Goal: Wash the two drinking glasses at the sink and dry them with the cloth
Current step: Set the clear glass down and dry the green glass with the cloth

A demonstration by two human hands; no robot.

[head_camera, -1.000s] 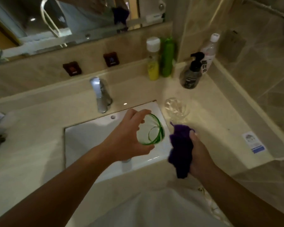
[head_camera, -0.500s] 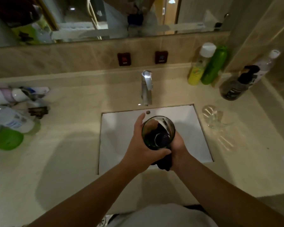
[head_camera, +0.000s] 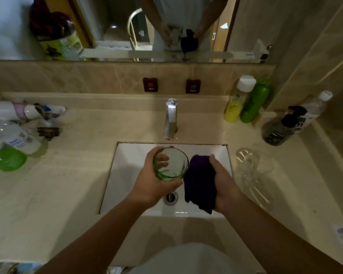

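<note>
We log: two dark wall plates, marked HOT (head_camera: 150,84) and COLD (head_camera: 193,86), above the chrome tap (head_camera: 171,119). Our left hand (head_camera: 152,182) grips the green-tinted glass (head_camera: 170,165) over the sink (head_camera: 127,175); our right hand (head_camera: 224,184) clutches the purple cloth (head_camera: 200,182) just beside it. The clear glass (head_camera: 251,167) stands on the desk (head_camera: 67,194), right of the basin. Behind it: yellow bottle (head_camera: 236,103), green bottle (head_camera: 254,103), dark pump bottle (head_camera: 279,129), its label unreadable.
</note>
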